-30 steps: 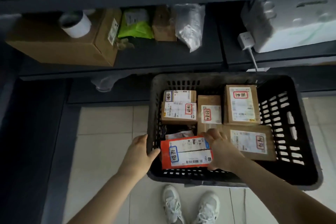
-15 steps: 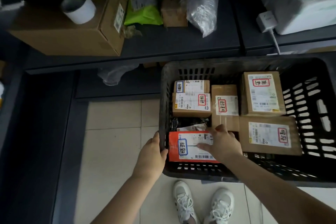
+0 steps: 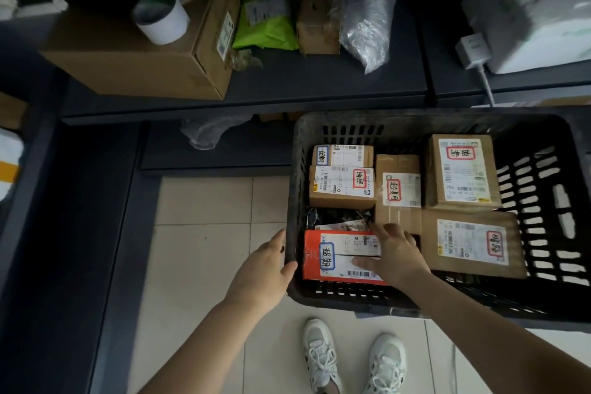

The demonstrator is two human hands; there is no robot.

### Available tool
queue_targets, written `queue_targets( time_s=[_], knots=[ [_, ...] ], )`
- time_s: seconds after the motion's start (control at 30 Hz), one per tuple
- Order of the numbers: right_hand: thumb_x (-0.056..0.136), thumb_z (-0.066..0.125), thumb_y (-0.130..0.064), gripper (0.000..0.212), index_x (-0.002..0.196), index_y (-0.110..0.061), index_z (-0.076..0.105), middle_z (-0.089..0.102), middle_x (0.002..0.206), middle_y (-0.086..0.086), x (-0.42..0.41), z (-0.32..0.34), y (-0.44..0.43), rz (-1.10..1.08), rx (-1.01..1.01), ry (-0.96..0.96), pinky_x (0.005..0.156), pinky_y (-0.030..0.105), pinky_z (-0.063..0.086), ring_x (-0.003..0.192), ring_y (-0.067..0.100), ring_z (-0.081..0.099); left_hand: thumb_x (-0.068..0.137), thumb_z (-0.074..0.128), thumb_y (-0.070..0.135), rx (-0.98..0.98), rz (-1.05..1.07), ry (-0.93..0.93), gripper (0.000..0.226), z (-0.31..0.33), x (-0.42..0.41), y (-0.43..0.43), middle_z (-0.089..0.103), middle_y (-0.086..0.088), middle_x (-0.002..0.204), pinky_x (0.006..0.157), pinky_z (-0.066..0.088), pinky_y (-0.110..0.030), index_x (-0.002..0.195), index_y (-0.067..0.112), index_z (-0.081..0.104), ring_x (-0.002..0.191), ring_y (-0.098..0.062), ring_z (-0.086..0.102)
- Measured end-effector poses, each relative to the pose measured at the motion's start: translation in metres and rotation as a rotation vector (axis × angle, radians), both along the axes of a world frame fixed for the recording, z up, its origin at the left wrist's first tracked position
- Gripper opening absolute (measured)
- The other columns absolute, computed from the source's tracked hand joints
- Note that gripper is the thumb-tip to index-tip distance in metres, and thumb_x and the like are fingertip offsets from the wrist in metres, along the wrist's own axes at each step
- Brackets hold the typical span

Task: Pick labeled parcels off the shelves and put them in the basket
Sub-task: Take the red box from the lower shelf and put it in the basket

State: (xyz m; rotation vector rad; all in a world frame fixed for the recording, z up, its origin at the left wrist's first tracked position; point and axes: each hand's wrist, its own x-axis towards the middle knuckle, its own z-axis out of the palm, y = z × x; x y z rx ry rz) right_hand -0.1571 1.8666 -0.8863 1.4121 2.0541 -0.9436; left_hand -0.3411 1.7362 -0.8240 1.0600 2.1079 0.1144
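Six labeled parcels (image 3: 342, 189) in one black basket (image 3: 399, 125); on the shelf (image 3: 303, 80), one large carton (image 3: 128, 61), one green pouch (image 3: 271, 32)

The basket (image 3: 447, 125) is black, its walls a grid of slots. Inside, brown cardboard parcels (image 3: 396, 163) carry white labels (image 3: 463, 179) with black barcodes and red-framed handwriting — one small box (image 3: 343, 155) at the back has a blue frame instead. The nearest parcel (image 3: 311, 261) is orange-red, its white label blue-framed too. On the dark grey shelf (image 3: 319, 80): a lime-green pouch (image 3: 268, 32), a silvery clear bag (image 3: 364, 19), a white roll (image 3: 166, 29). Floor tiles (image 3: 204, 201) are cream — the shoes (image 3: 319, 358) white.
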Motion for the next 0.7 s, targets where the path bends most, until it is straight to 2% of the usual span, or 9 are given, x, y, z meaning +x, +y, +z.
queue_targets(
  time_s=[0.1,0.27,0.4,0.5,0.7],
  knots=[
    [0.08,0.061,-0.059,0.089,0.149,-0.029,0.013,0.018,0.155,0.004,0.003,0.021,0.003,0.113,0.062,-0.015,0.115,0.049,0.02,0.143,0.032,0.014,0.096,0.046,0.037,-0.086,-0.094,0.077,0.06,0.019,0.0,-0.003,0.05,0.004,0.137,0.098,0.045,-0.031,0.148,0.029,0.019,0.123,-0.015,0.049],
    [0.085,0.061,-0.048,0.082,0.149,-0.022,0.017,0.023,0.153,0.006,0.002,0.076,0.008,0.294,0.078,-0.015,0.115,0.045,0.025,0.142,0.03,0.019,0.097,0.042,0.038,-0.101,-0.161,0.222,0.057,0.076,0.004,-0.021,0.045,0.004,0.14,0.096,0.045,-0.033,0.149,0.028,0.018,0.125,-0.017,0.046],
    [0.085,0.062,-0.047,0.076,0.146,-0.018,0.026,0.03,0.149,0.006,-0.02,0.147,0.002,0.485,0.125,0.055,0.112,0.042,0.029,0.139,0.028,0.025,0.098,0.039,0.035,-0.117,-0.133,0.37,0.056,0.14,0.003,-0.068,0.046,0.003,0.137,0.093,0.045,-0.032,0.15,0.027,0.017,0.121,-0.017,0.045],
    [0.086,0.062,-0.042,0.074,0.146,-0.016,0.027,0.031,0.148,0.006,-0.053,0.223,-0.018,0.667,0.185,0.193,0.111,0.035,0.029,0.135,0.025,0.03,0.098,0.039,0.035,-0.115,0.004,0.453,0.056,0.205,-0.001,-0.124,0.045,0.005,0.136,0.092,0.045,-0.032,0.149,0.029,0.017,0.12,-0.016,0.045],
    [0.092,0.054,-0.041,0.072,0.15,-0.018,0.018,0.022,0.153,0.001,-0.131,0.383,-0.133,1.087,0.304,0.55,0.116,0.029,0.015,0.141,0.02,0.019,0.095,0.044,0.041,-0.045,0.396,0.685,0.055,0.354,0.01,-0.276,0.051,0.003,0.134,0.095,0.044,-0.034,0.146,0.029,0.029,0.12,-0.019,0.048]
  ],
)
